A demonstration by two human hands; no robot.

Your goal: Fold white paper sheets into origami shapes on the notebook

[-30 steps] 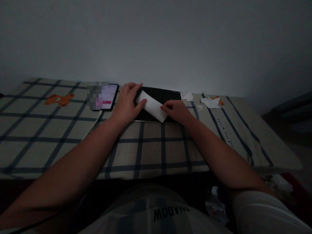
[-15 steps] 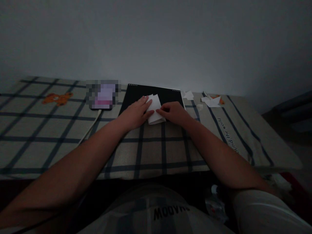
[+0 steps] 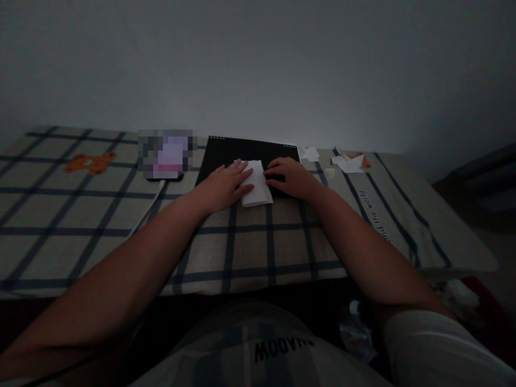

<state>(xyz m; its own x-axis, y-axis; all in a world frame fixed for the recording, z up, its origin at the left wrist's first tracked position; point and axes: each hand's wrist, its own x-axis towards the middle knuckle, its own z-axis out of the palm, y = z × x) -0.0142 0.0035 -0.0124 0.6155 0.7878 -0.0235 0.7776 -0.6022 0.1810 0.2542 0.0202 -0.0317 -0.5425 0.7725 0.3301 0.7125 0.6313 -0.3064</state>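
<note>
A folded white sheet of paper (image 3: pixel 256 185) lies partly over the front edge of a black pad or notebook (image 3: pixel 245 148). Flat on the paper's left side, with fingers spread, rests my left hand (image 3: pixel 226 185). At the paper's right edge is my right hand (image 3: pixel 289 177), its fingers apart and curved downward. The fingertips are at or just beside the paper; whether they touch it I cannot tell.
A phone (image 3: pixel 171 156) with a blurred screen and a white cable (image 3: pixel 147 209) lies to the left. White paper pieces (image 3: pixel 350 163) lie to the right. An orange cut-out shape (image 3: pixel 91 163) is at far left. The checked tablecloth (image 3: pixel 250 252) meets a wall behind.
My right hand has loosened its pinch on the paper's right edge and moved slightly away from me, fingers spreading. The paper lies flatter. My left hand stays on it.
</note>
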